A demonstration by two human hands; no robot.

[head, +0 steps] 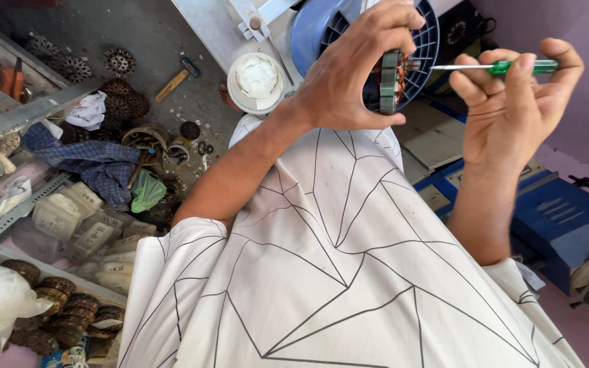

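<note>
Copper-wound and ringed in dark metal, one small motor stator (391,80) sits edge-on in the left hand (349,75), whose thumb presses it from below while the fingers curl over its top, closed tight around it. Just right of the stator, the right hand (512,109) pinches one green-handled screwdriver (506,67) between thumb and fingers, its thin shaft level and its tip touching the stator's side. Behind the stator stands one blue fan housing (322,27) with a grille. Left of the stator, on the floor, lies one round white cap (257,82), and further left one hammer (175,78) with a wooden handle. Below the stator spreads a white cloth (335,272) with thin black lines, covering the person's lap. Far left of the stator lie one blue checked rag (97,163) and one green bag (146,191); a stack of rusty brown stators (63,310) fills the corner beyond, too crowded to count.
</note>
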